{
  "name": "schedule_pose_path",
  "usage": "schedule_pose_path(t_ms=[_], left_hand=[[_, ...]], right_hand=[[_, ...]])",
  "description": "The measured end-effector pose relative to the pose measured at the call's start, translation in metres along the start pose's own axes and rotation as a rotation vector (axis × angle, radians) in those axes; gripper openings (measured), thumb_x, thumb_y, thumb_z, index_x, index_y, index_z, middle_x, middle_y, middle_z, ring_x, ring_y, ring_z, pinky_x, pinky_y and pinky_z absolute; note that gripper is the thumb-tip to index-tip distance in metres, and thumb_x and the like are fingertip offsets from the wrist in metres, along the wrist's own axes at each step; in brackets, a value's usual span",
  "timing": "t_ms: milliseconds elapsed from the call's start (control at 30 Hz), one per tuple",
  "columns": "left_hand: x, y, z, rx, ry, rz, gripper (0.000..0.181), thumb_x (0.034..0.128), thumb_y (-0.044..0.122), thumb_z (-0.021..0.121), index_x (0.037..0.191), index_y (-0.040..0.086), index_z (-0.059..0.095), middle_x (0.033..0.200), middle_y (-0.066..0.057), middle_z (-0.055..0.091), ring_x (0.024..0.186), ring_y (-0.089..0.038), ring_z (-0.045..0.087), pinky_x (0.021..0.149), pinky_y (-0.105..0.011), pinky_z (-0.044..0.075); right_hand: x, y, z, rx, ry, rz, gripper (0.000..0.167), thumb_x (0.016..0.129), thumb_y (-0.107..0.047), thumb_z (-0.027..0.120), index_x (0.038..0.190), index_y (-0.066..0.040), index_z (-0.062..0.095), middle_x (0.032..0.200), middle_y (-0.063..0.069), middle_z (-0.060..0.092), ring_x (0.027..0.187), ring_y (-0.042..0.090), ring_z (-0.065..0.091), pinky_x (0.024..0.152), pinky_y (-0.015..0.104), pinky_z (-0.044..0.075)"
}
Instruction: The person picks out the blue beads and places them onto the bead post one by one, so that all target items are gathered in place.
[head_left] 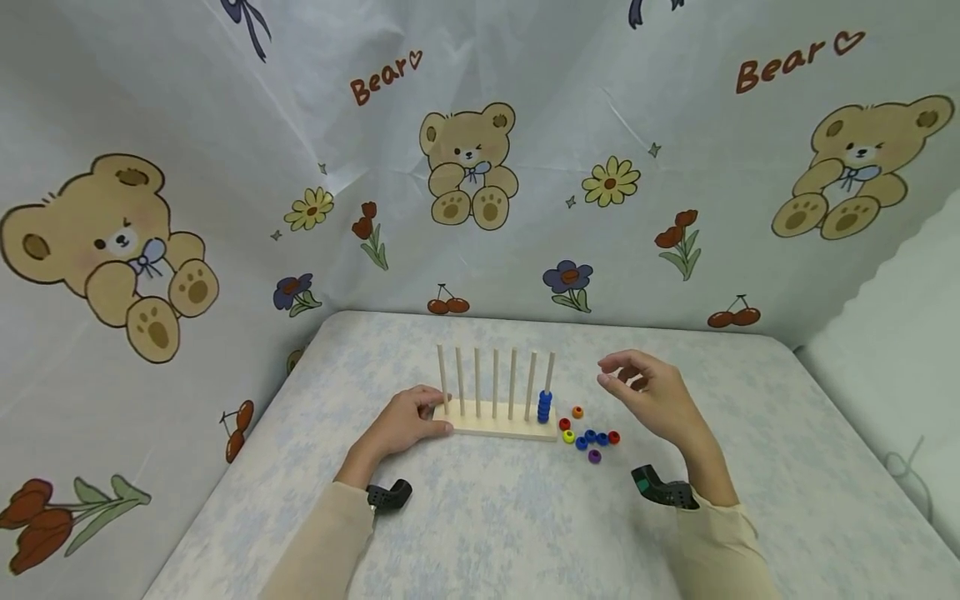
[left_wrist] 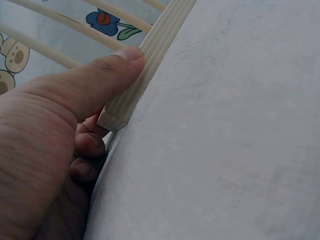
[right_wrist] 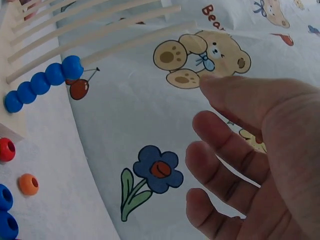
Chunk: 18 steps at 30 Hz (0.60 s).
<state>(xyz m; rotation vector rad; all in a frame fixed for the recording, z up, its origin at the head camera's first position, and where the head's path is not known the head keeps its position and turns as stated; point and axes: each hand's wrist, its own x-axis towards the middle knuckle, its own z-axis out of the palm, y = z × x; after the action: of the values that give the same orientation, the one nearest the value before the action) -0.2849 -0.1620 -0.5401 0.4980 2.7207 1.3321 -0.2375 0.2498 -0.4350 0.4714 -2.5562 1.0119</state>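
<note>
Gripped the left end of the wooden seven-peg bead rack (head_left: 495, 427) in the left hand (head_left: 405, 419), pressing the thumb against its front edge. Had the rack standing upright on the mottled table (head_left: 480, 517), with five blue beads (head_left: 544, 407) stacked on the rightmost peg. Beyond that end, had orange (head_left: 577, 412), yellow (head_left: 568, 437) and purple beads (head_left: 595, 457) lying among red and blue ones. Held the right hand (head_left: 652, 396) released above the table, with fingers loosely bent, to the right of the rack.
</note>
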Motion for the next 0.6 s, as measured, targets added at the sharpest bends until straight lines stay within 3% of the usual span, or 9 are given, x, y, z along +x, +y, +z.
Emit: schedule_pose_path(t_ms=[333,600], left_hand=[[-0.002,0.000,0.000,0.009,0.000,-0.034,0.049,0.0760,0.043,0.087,0.122,0.036,0.071,0.109,0.012,0.063,0.080,-0.016,0.049,0.069,-0.031,0.040],[-0.001,0.003,-0.001,0.001,-0.004,-0.006,0.053,0.0762,0.044,0.086,0.125,0.030,0.071,0.111,0.012,0.063,0.078,-0.016,0.048,0.068,-0.029,0.040]], right_hand=[[-0.002,0.018,-0.002,0.038,-0.145,0.066,0.018,0.092,-0.030,0.075,0.105,-0.019,0.073,0.098,-0.001,0.071,0.087,0.015,0.058,0.078,0.027,0.051],[-0.008,0.031,0.003,0.075,-0.275,0.119,0.019,0.087,-0.026,0.080,0.103,-0.018,0.075,0.099,0.002,0.072,0.087,0.016,0.056,0.080,0.033,0.048]])
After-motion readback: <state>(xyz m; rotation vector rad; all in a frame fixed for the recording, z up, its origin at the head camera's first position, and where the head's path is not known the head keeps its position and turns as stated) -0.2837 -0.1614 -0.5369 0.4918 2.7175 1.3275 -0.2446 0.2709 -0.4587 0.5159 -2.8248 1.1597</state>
